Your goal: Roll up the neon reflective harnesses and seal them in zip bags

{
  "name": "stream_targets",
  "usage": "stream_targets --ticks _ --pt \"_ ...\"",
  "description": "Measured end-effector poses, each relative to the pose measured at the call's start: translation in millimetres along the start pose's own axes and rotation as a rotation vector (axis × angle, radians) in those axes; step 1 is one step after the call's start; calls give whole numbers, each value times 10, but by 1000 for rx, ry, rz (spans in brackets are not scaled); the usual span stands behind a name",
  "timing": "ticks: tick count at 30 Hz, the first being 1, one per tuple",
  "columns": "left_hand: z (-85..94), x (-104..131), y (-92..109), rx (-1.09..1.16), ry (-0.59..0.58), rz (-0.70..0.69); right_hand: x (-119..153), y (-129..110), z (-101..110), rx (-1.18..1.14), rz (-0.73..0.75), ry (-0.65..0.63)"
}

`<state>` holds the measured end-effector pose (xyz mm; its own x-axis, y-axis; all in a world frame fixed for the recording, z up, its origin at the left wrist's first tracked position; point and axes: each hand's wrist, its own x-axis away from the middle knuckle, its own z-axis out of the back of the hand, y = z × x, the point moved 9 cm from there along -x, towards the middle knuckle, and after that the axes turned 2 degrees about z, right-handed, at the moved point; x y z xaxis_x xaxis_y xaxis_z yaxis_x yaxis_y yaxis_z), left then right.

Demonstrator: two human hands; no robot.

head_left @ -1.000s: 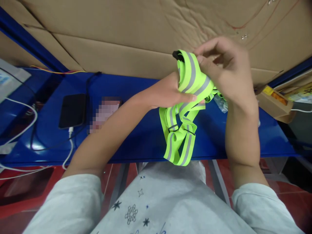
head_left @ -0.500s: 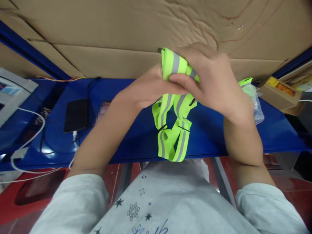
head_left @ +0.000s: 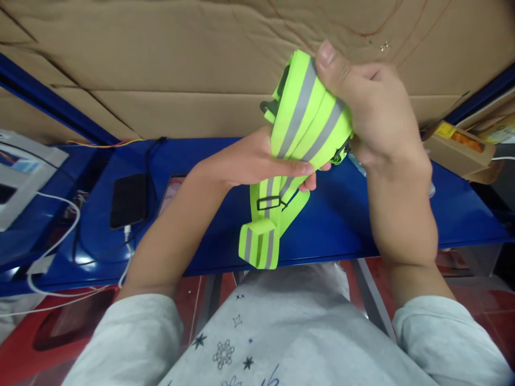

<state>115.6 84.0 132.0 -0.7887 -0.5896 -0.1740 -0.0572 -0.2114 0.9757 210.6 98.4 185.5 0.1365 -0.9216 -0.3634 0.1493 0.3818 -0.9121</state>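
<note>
A neon yellow-green strap with grey stripes is bundled in several flat layers above the blue table. My left hand wraps round the lower part of the bundle, thumb across its front. At its upper right edge, my right hand grips the layers, the thumb near the top and the other fingers mostly hidden behind. Loops of the strap hang below my left hand, with a black slide buckle on them. Dark clips show at the bundle's left side.
On the blue table at left lie a black phone with a white cable and a second phone partly behind my left forearm. An open cardboard box stands at right. Cardboard covers the back.
The bundle now shows broad and upright, its layers spread wider. My right hand has moved up and right, to the bundle's edge. The hanging loops have shifted left and bunched together.
</note>
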Motion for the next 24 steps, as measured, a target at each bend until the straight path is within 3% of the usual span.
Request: stream_targets --ticks 3,7,9,11,13,16,18,21,24 --pt "-18 15 82 -68 -59 -107 -28 137 -115 -117 -53 -101" --pt "12 3 4 -74 -44 -36 9 -99 2 262 226 -29" --pt "49 3 -19 -62 -6 -7 73 -193 -94 430 331 -170" --pt "50 11 29 -36 -10 -62 145 -183 -230 534 366 -369" --pt "30 23 68 -9 -37 -117 175 -162 -281 591 386 -437" --pt "37 17 -18 24 -13 -43 113 -147 -212 602 356 -332" --pt "37 7 -111 83 14 46 74 -200 -106 605 362 -208" --pt "-43 -5 -139 160 -34 79 81 -368 146 593 394 10" --pt "-100 9 -84 76 -93 71 93 -343 244 459 258 -16"
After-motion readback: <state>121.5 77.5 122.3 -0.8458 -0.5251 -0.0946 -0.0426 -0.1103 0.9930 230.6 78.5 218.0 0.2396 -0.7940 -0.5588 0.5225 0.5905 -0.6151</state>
